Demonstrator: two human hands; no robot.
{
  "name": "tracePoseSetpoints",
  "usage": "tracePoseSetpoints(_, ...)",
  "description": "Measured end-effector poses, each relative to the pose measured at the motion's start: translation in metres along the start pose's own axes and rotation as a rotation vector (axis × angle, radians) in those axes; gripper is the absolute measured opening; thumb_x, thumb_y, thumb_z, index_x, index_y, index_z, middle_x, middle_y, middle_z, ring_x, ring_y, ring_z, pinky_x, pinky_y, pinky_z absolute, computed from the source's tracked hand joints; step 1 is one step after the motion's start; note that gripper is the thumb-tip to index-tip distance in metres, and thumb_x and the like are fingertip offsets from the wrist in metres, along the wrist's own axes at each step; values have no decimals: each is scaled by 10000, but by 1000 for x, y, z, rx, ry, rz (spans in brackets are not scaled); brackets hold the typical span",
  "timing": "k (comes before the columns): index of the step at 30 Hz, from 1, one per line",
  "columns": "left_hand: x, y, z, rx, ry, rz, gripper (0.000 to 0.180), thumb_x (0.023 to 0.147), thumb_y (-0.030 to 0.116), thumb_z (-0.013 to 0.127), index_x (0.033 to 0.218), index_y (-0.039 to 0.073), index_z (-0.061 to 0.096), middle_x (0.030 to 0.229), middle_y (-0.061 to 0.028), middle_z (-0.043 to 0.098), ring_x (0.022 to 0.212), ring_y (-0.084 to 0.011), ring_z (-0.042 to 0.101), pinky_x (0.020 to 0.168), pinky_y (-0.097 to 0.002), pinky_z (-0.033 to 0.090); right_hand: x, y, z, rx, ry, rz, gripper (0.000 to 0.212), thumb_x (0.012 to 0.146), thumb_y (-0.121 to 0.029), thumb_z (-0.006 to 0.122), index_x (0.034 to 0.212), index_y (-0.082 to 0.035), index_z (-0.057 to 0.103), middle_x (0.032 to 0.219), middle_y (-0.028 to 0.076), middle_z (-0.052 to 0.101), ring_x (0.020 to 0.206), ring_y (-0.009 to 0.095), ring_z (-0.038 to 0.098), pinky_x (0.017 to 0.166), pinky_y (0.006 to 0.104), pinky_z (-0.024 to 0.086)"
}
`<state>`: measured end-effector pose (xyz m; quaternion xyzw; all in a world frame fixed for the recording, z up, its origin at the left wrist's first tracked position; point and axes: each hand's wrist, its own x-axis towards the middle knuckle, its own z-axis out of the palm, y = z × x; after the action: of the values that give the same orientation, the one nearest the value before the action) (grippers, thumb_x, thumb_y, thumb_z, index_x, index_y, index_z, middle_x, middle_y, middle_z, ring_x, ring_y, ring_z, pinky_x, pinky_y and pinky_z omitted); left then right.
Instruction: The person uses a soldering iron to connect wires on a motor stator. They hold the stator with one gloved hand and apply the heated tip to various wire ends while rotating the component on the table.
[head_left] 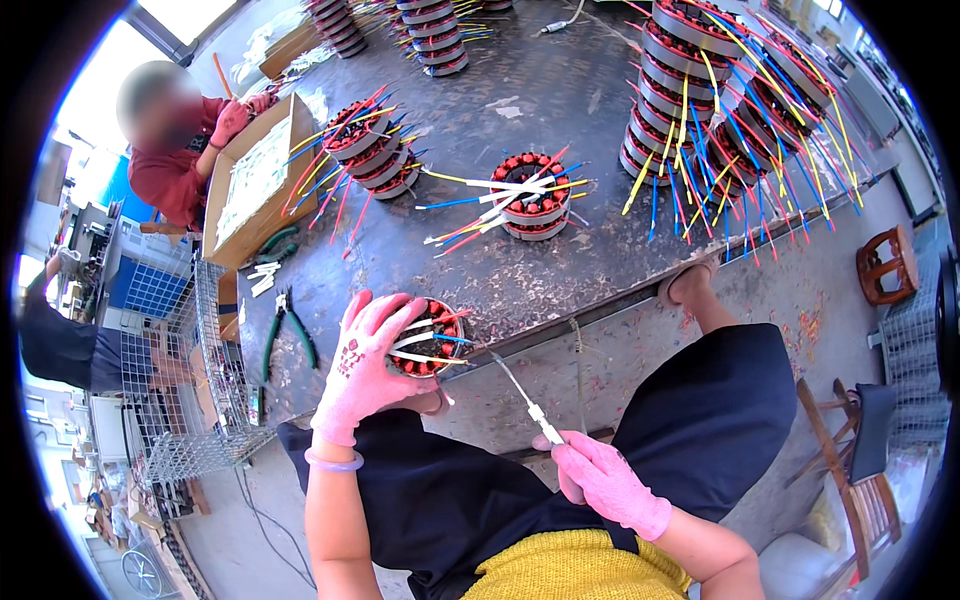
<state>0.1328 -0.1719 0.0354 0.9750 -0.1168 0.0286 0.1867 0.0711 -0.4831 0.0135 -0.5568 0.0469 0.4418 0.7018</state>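
At the table's front edge, my left hand, in a pink glove, is closed round the side of a motor stator. The stator has red windings, and white-sleeved leads with blue and yellow ends stick out of it. My right hand, also pink-gloved, grips a thin metal tool with a white handle. Its tip points up and left, apart from the stator. Farther back on the table stands another stator, with white sleeves lying across it and coloured leads spreading both ways.
Stacked stators with many wires stand at the back right, and a shorter stack left of centre. Green-handled pliers and white sleeves lie left. A co-worker sits behind a cardboard box. A wooden stool is at right.
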Motion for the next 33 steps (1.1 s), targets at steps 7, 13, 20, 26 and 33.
tracePoseSetpoints(7, 1, 0, 0, 2, -10, 22, 907, 516, 273, 877, 1349, 112, 559, 1330, -137, 549, 1282, -340, 481, 1189, -516, 228, -2, -6, -1, -78, -9, -12, 347, 1044, -241, 453, 1279, -10, 563, 684, -27, 459, 583, 49, 434, 542, 232, 361)
tracePoseSetpoints(13, 0, 1, 0, 7, 1, 14, 916, 511, 269, 882, 1354, 119, 556, 1338, -133, 541, 1288, -345, 472, 1188, -523, 226, -1, 0, -2, -103, -5, -30, 345, 1044, -237, 448, 1274, -7, 564, 689, -20, 479, 583, 54, 450, 547, 239, 377)
tracePoseSetpoints(20, 0, -2, 2, 22, -20, 9, 950, 485, 264, 884, 1359, 105, 548, 1355, -122, 530, 1325, -372, 422, 1187, -504, 236, -1, -2, 2, -20, 7, -26, 355, 1045, -251, 456, 1281, -10, 569, 660, -28, 453, 565, 50, 415, 532, 231, 351)
tracePoseSetpoints(26, 0, 2, 1, 37, -18, -6, 957, 479, 257, 887, 1362, 118, 545, 1358, -106, 523, 1341, -385, 401, 1181, -505, 243, -2, -2, 1, -55, 9, -27, 371, 1041, -263, 458, 1289, -12, 573, 641, -25, 471, 561, 56, 401, 535, 218, 337)
tracePoseSetpoints(33, 1, 7, 0, 31, 28, 36, 870, 532, 295, 856, 1330, 105, 566, 1295, -123, 556, 1253, -333, 503, 1189, -515, 229, -1, -2, 0, -67, 3, -32, 372, 1041, -263, 461, 1297, -14, 564, 640, -21, 480, 566, 56, 416, 540, 216, 344)
